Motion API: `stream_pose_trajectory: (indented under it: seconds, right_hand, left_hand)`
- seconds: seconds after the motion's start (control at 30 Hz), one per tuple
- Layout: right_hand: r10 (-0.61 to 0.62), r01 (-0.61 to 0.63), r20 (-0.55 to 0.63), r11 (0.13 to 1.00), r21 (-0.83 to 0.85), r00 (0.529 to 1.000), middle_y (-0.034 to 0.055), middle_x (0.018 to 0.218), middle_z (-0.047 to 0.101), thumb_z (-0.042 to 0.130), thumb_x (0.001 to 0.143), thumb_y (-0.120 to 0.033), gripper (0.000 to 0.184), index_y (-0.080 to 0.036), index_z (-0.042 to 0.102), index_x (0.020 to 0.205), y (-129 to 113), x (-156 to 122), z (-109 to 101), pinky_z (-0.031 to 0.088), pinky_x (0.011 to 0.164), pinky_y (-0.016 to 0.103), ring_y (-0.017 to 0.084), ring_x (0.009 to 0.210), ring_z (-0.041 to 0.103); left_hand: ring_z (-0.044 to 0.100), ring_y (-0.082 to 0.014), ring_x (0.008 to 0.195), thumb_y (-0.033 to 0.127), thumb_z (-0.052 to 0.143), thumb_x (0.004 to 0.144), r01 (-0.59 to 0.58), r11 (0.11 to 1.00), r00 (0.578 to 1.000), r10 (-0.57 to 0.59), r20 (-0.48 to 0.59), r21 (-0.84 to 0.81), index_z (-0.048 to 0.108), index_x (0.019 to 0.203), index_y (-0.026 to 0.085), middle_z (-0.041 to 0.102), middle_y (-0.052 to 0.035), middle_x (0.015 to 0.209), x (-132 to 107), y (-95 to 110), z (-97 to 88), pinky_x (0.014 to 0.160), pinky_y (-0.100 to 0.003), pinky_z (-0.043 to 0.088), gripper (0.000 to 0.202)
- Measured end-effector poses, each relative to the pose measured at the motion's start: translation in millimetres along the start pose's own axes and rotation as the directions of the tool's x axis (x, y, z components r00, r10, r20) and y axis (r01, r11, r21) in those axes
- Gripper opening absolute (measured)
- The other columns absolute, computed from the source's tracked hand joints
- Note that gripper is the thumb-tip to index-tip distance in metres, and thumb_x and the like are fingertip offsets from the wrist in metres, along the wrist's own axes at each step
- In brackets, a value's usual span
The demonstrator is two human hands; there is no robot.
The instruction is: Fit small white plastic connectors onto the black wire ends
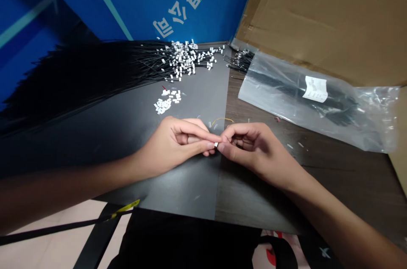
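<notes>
From where I stand, the whole business hangs on one white connector [216, 145], held low over the middle of the work surface. The left hand [178, 137] pinches it between thumb and index finger, and the right hand [254, 146] has its thumb and fingertips drawn together against its other side — whether they grip the connector itself or something thin, I cannot tell, because the fingers hide it. So little of it shows that a slight twist or an uneven squeeze could, I'd judge, shoot it out of the fingertips. Were it to drop, it would land on the dark grey mat [190, 195] or the wood-grain tabletop [251, 197], near the clear slivers [210, 125] and the yellow wire [222, 119] lying just beyond the hands. A bounce toward the loose white connectors [163, 106] would be worse, since one looks much like another there. The black wires [101, 65] could cause trouble too: their white-tipped ends fan out and overlap, so a careless reach might snag several at once — or sweep the loose pile aside. The clear plastic bag [380, 110] sits well apart from the hands, a lesser worry.
</notes>
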State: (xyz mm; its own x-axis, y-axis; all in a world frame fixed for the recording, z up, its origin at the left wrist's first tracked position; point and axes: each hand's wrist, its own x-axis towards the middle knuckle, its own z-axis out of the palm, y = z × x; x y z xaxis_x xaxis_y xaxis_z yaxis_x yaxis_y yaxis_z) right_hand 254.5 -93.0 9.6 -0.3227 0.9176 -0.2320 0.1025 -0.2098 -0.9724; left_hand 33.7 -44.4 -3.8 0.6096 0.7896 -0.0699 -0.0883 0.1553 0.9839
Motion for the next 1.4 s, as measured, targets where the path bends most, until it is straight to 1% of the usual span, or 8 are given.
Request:
stream_pose_trajectory:
  seconds: [0.17, 0.33, 0.5, 0.63, 0.87, 1.03, 1.23, 1.4]
  right_hand:
    - [-0.057, 0.057, -0.039, 0.998, 0.008, 0.998, -0.0001, 0.078, 0.073, 0.089, 0.089, -0.030, 0.019, -0.019, 0.076, 0.080, -0.2, 1.5, 3.2, 0.045, 0.070, 0.028, 0.014, 0.072, 0.061]
    - [-0.180, 0.156, -0.098, 0.963, -0.219, 0.979, 0.0039, 0.089, 0.084, 0.081, 0.095, -0.037, 0.016, -0.021, 0.084, 0.096, -5.4, 1.5, -3.9, 0.059, 0.076, 0.030, 0.018, 0.080, 0.074]
    - [-0.376, 0.126, -0.277, 0.763, -0.634, 0.884, 0.0089, 0.101, 0.088, 0.068, 0.101, -0.038, 0.025, -0.020, 0.085, 0.104, -4.4, 7.2, -32.9, 0.066, 0.080, 0.037, 0.023, 0.085, 0.080]
    - [-0.423, 0.017, -0.319, 0.623, -0.782, 0.848, 0.0111, 0.101, 0.087, 0.066, 0.099, -0.026, 0.021, -0.017, 0.084, 0.103, -6.5, 24.5, -55.1, 0.066, 0.083, 0.042, 0.025, 0.082, 0.080]
    - [-0.370, -0.200, -0.300, 0.285, -0.938, 0.879, 0.0130, 0.127, 0.079, 0.073, 0.107, -0.024, 0.019, -0.014, 0.077, 0.122, -36.2, 103.8, -92.3, 0.061, 0.108, 0.052, 0.028, 0.116, 0.076]
    - [-0.241, -0.227, -0.239, 0.079, -0.971, 0.941, 0.0132, 0.144, 0.070, 0.074, 0.108, -0.039, 0.040, -0.019, 0.069, 0.142, -45.9, 161.0, -107.0, 0.065, 0.102, 0.051, 0.029, 0.122, 0.073]
    - [-0.153, -0.237, -0.225, -0.069, -0.969, 0.962, 0.0136, 0.143, 0.070, 0.075, 0.108, -0.038, 0.038, -0.019, 0.070, 0.140, -45.5, 173.9, -103.1, 0.065, 0.102, 0.048, 0.028, 0.121, 0.074]
    - [-0.130, -0.250, -0.233, -0.135, -0.959, 0.964, 0.0126, 0.143, 0.071, 0.074, 0.109, -0.038, 0.036, -0.020, 0.070, 0.139, -49.9, 169.1, -97.3, 0.065, 0.101, 0.048, 0.027, 0.120, 0.074]
  left_hand:
    - [0.074, -0.0106, 0.072, 0.004, 0.085, 0.085, -0.052, 0.999, 0.999, 0.052, 0.012, 0.014, 0.093, 0.094, 0.019, 0.078, -0.0036, 0.084, 2.3, -3.2, -5.2, 0.068, -0.017, 0.061, 0.020]
    - [0.075, -0.0131, 0.082, 0.010, 0.085, 0.092, -0.206, 0.978, 0.978, 0.205, 0.044, 0.026, 0.084, 0.089, 0.014, 0.080, -0.0066, 0.092, 6.4, 6.4, -13.5, 0.074, -0.020, 0.059, 0.005]
    - [0.082, -0.0181, 0.093, 0.026, 0.084, 0.101, -0.245, 0.954, 0.967, 0.253, 0.029, -0.172, 0.076, 0.096, 0.016, 0.087, -0.0101, 0.101, 1.3, 34.9, -24.4, 0.089, -0.027, 0.065, 0.014]
    - [0.080, -0.0173, 0.081, 0.031, 0.091, 0.094, -0.291, 0.940, 0.955, 0.274, -0.112, -0.177, 0.076, 0.094, 0.018, 0.084, -0.0045, 0.087, -7.8, 69.4, -39.4, 0.079, -0.027, 0.066, 0.020]
    - [0.050, -0.0108, 0.057, 0.033, 0.089, 0.091, -0.264, 0.927, 0.879, 0.346, -0.329, 0.267, 0.074, 0.087, 0.020, 0.073, -0.0019, 0.079, -17.6, 155.0, -85.2, 0.052, -0.028, 0.037, 0.020]
    - [0.056, -0.0189, 0.065, 0.044, 0.080, 0.095, -0.093, 0.570, 0.899, 0.400, -0.177, 0.816, 0.079, 0.097, 0.023, 0.078, -0.0063, 0.086, 0.6, 189.0, -131.5, 0.059, -0.035, 0.043, 0.022]
    - [0.062, -0.0230, 0.082, 0.020, 0.072, 0.094, 0.015, 0.168, 0.951, 0.302, -0.067, 0.986, 0.082, 0.098, 0.020, 0.076, -0.0065, 0.094, 54.7, 166.5, -169.2, 0.090, -0.039, 0.050, 0.011]
    - [0.062, -0.0257, 0.092, 0.012, 0.067, 0.092, -0.144, 0.209, 0.889, 0.456, 0.034, 0.967, 0.078, 0.095, 0.020, 0.069, -0.0090, 0.100, 89.3, 103.3, -185.5, 0.094, -0.039, 0.048, 0.013]
